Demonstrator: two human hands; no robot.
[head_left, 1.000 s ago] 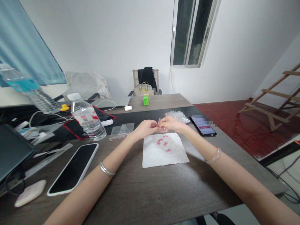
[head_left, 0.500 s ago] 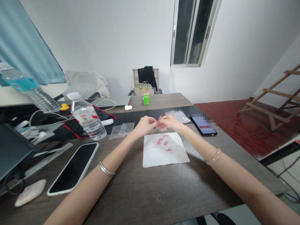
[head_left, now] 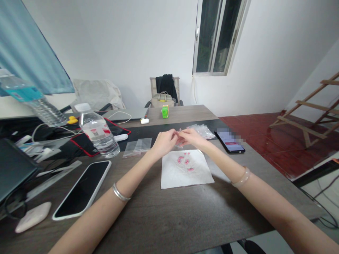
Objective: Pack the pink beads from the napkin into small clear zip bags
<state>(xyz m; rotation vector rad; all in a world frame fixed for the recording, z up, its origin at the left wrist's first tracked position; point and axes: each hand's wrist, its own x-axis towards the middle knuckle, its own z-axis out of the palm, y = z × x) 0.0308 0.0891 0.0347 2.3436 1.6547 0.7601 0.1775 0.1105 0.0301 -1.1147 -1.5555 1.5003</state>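
Note:
Beyond the white paper sheet, my two hands meet over a small clear plastic bag. My right hand is closed on the bag, its fingers hiding most of it. My left hand has its thumb and fingers pinched together at the bag's upper edge, touching the right fingertips. What the bag holds, if anything, is hidden. Several small pink pieces lie scattered on the sheet just below my hands.
Flat clear bags lie to the left, and a heap of more bags behind my right hand. A lit phone is at right. A water bottle, a white-edged phone and a pale mouse stand or lie leftward.
My left hand has shifted slightly right, so its fingertips now meet those of my right hand at the bag. The pink pieces on the sheet have not moved.

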